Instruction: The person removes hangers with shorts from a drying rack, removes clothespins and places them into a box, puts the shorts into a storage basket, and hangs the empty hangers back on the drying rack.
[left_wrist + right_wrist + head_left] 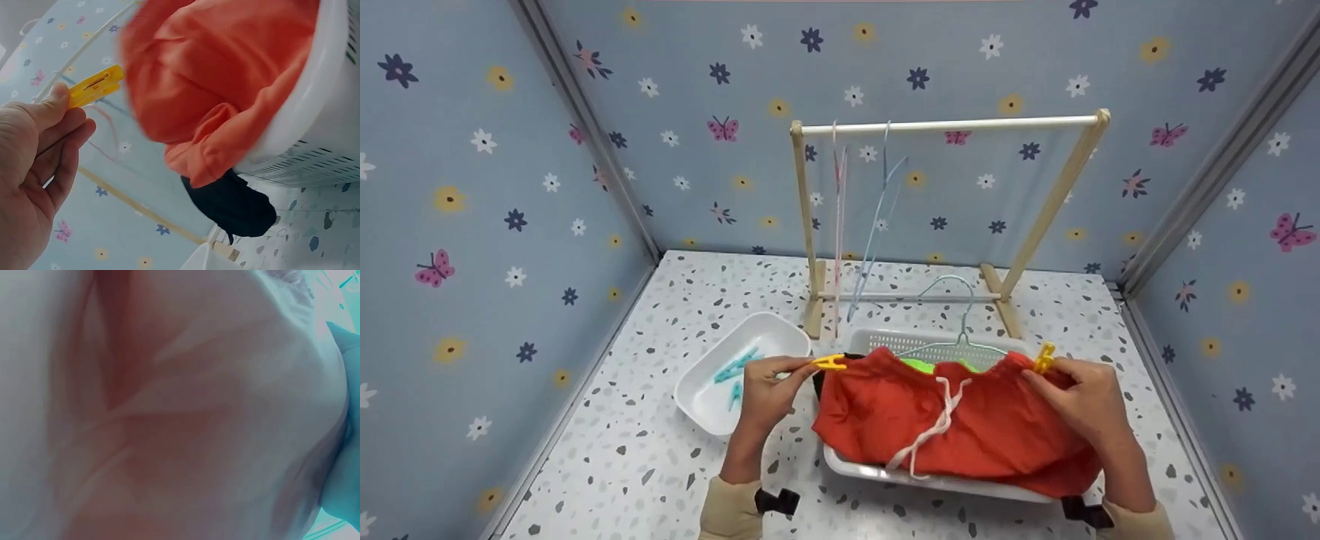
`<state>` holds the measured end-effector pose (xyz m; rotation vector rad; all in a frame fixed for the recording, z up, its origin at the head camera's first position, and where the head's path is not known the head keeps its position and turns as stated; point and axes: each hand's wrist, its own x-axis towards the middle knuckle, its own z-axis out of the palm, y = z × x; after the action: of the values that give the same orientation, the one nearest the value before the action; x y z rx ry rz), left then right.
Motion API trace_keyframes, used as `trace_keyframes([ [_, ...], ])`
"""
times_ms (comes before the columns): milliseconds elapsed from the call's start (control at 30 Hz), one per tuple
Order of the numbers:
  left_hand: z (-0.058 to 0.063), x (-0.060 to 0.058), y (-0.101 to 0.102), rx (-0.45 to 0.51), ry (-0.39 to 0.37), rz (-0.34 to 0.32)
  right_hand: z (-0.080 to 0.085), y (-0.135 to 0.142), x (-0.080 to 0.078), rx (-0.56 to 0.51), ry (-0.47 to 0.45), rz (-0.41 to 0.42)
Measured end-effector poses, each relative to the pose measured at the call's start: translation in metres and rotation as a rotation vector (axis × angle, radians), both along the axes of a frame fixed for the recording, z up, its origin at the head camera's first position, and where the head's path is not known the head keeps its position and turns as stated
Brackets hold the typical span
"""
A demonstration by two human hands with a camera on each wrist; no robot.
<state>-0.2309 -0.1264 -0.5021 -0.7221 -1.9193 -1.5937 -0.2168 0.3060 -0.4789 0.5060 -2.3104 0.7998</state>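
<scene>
Red shorts (960, 427) with a white drawstring (937, 427) are spread across the front of a white laundry basket (870, 474). At their left waist corner, my left hand (769, 390) pinches a yellow clothespin (97, 87) between thumb and fingers, its tip right at the cloth. My right hand (1084, 394) grips the right waist corner, thumb on the front of the fabric, beside a second yellow clothespin (1043, 358). A pale green hanger (964, 337) stands hook-up behind the waistband, its middle partly hidden. Blurred cloth (185, 427) fills most of the right wrist view.
A wooden drying rack with a white rod (952, 126) stands behind, carrying a pink hanger (838, 225) and a blue hanger (876, 225). Left of the basket, a white tray (697, 390) holds several teal clothespins (735, 366). Black cloth (230, 205) and bright green cloth (919, 366) show near the basket.
</scene>
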Motion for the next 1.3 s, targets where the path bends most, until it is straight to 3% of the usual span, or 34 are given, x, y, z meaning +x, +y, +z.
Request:
trace_keyframes([
  [100, 0.001, 0.001, -0.007, -0.007, 0.023, 0.053, 0.0, 0.003, 0.0, 0.0, 0.013, -0.001],
  [333, -0.024, -0.013, -0.03, -0.052, 0.023, 0.122, 0.001, 0.003, 0.0, -0.001, 0.006, 0.003],
  [467, -0.03, -0.015, -0.044, -0.122, 0.021, 0.197, 0.0, 0.002, 0.0, -0.01, 0.007, 0.008],
  [733, -0.039, -0.021, -0.065, -0.465, 0.045, 0.48, 0.0, 0.002, 0.002, 0.009, -0.03, -0.017],
  [1033, -0.056, -0.023, -0.076, -0.555, -0.083, 0.556, 0.0, 0.0, 0.002, 0.017, -0.061, -0.029],
  [1300, -0.056, -0.027, -0.083, -0.622, -0.224, 0.602, -0.001, 0.002, 0.002, 0.021, -0.081, -0.049],
])
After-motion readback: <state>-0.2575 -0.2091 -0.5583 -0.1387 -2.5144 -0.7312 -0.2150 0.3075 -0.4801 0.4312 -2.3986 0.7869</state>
